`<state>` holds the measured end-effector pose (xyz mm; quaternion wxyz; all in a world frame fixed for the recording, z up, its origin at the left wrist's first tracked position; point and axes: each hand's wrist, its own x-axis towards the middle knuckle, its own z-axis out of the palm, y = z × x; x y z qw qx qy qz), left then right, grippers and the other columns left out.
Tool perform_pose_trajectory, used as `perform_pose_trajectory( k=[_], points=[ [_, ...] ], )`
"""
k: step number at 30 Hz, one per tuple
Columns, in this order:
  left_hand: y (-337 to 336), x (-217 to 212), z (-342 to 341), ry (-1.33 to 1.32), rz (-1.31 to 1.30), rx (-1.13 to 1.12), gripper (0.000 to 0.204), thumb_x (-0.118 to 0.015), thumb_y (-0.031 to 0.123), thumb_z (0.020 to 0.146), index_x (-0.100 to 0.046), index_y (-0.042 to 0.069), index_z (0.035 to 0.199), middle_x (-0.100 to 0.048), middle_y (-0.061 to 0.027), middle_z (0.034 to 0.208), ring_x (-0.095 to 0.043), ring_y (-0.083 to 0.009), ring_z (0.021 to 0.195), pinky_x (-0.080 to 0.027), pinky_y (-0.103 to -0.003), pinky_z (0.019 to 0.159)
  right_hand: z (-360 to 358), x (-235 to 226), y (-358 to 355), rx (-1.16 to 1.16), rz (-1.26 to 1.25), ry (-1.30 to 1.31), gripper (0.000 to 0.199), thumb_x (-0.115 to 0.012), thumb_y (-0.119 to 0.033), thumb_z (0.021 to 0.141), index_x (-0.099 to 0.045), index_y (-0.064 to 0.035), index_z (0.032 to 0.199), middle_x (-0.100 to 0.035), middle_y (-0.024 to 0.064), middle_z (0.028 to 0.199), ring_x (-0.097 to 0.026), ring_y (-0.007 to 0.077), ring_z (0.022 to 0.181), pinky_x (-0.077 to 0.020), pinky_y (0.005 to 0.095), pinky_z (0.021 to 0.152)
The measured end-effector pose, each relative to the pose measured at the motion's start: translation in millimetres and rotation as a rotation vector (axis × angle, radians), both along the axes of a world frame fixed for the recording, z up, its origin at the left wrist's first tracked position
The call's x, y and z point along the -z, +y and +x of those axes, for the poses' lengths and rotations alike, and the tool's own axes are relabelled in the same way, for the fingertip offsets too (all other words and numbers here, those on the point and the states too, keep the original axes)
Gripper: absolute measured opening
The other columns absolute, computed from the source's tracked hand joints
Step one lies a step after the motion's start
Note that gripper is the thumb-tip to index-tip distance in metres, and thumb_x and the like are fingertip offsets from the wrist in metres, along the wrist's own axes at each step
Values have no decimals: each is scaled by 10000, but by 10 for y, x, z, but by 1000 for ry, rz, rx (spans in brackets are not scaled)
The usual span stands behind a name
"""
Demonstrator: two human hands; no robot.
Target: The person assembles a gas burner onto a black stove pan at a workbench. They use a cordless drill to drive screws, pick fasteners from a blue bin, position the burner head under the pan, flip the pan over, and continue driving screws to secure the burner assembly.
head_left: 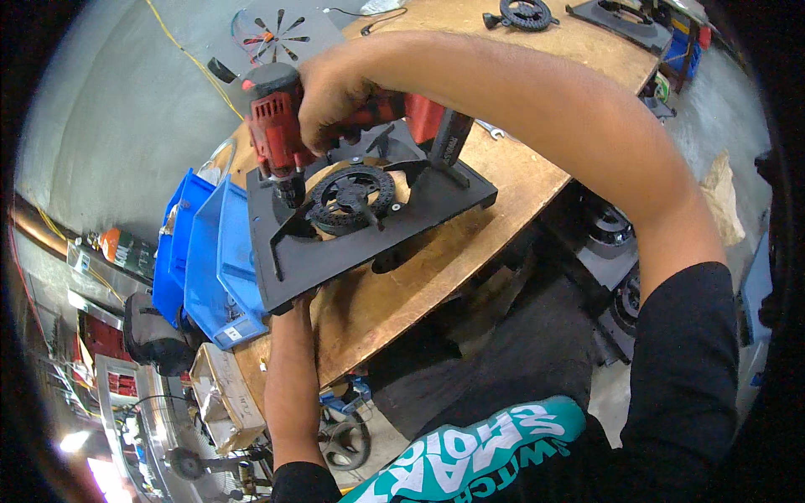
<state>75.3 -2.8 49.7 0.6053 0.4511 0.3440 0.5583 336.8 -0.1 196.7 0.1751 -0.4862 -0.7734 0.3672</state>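
Observation:
My right hand (pixel 331 96) is wrapped round the grip of a red and black cordless drill (pixel 273 126). The drill points downward, its black chuck (pixel 290 191) over the left part of a square black panel (pixel 344 261). A round black ring with spokes (pixel 337 220) sits in the panel's middle opening, with screw heads beside it. From below, my left forearm (pixel 293 377) reaches under the panel's near left edge. The panel hides my left hand and its fingers. Whether the drill's tip touches a screw cannot be made out.
Blue plastic bins (pixel 220 260) stand left of the panel on the wooden table (pixel 402 293). A cardboard box (pixel 225 398) is below them. A wrench (pixel 490 130) lies beyond the panel; another black ring (pixel 527 13) and panel (pixel 616 25) lie at the far end. More black parts (pixel 605 243) are below the table's right edge.

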Motion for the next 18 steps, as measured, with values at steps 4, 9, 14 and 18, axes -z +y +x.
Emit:
perform_pose_trajectory(
  k=[4, 9, 14, 18],
  points=[
    [5, -20, -4, 7, -8, -4, 257, -594, 77, 905, -581, -8, 1147, -666, -88, 975, -655, -197, 835, -544, -326, 756, 18, 17, 17, 2, 13, -8, 286, -719, -106, 643, -720, -125, 928, -620, 50, 673, -547, 139, 531, -411, 291, 457],
    [16, -21, -17, 9, -20, -4, 258, -592, 76, 907, -577, -7, 1151, -665, -89, 976, -656, -197, 831, -547, -328, 748, 59, 39, 12, -4, -3, 75, 284, -713, -99, 639, -721, -128, 921, -614, 52, 671, -531, 144, 520, -395, 291, 451],
    [22, -2, -23, 17, -34, -2, 259, -589, 75, 909, -573, -6, 1154, -663, -91, 977, -657, -198, 827, -550, -330, 741, 61, 46, 44, 8, -51, 76, 276, -704, -93, 636, -713, -130, 909, -590, 46, 657, -518, 147, 521, -378, 300, 446],
    [19, 14, -25, 17, -48, 1, 260, -587, 74, 910, -569, -5, 1158, -662, -92, 978, -657, -198, 824, -552, -332, 735, 71, 37, 120, -21, -38, 24, 212, -683, -128, 678, -683, -139, 891, -573, 40, 669, -500, 153, 533, -371, 313, 464]
  ],
)
